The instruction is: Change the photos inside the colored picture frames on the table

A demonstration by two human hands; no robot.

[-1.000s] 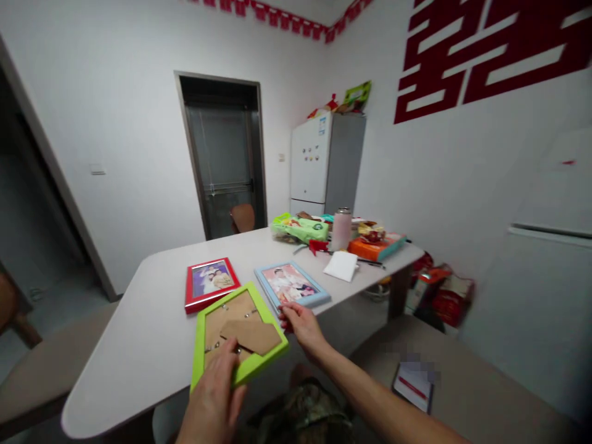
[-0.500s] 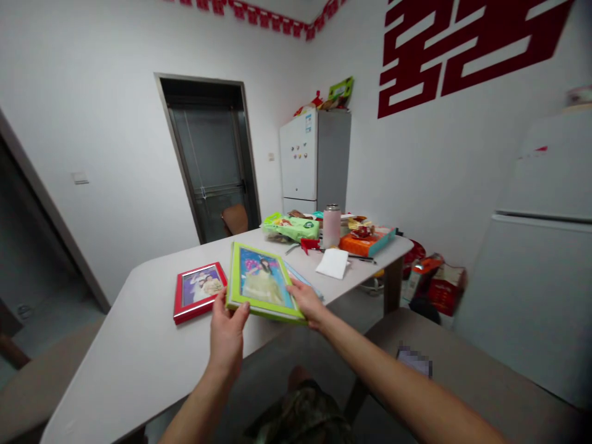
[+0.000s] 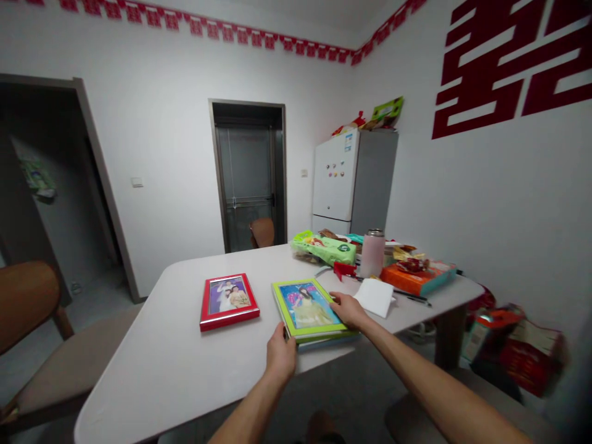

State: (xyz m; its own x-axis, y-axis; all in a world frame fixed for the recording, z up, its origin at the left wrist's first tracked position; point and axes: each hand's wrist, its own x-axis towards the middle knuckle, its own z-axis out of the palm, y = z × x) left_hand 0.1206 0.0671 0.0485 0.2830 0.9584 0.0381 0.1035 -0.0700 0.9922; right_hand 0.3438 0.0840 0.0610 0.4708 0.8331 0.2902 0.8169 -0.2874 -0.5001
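A lime-green photo frame (image 3: 309, 308) with a picture of a person in a yellow dress is between my hands, near the table's front edge. My left hand (image 3: 281, 356) closes on its lower left corner, and my right hand (image 3: 349, 311) grips its right side. A light-blue edge (image 3: 326, 343) shows beneath the green frame; whether the two touch I cannot tell. To the left, a red photo frame (image 3: 230, 300) lies face up on the white table (image 3: 171, 364), apart from both hands.
Beyond my right hand lie a white paper (image 3: 375, 297), a pink bottle (image 3: 372, 254), an orange box (image 3: 416, 277) and a green packet (image 3: 326, 248). Chairs (image 3: 87, 361) stand at the left and lower right. Red bags (image 3: 531, 357) sit on the floor at right.
My hands have lowered the green frame toward the table, onto or just over the light-blue item. My view has turned left, so the room appears shifted right.
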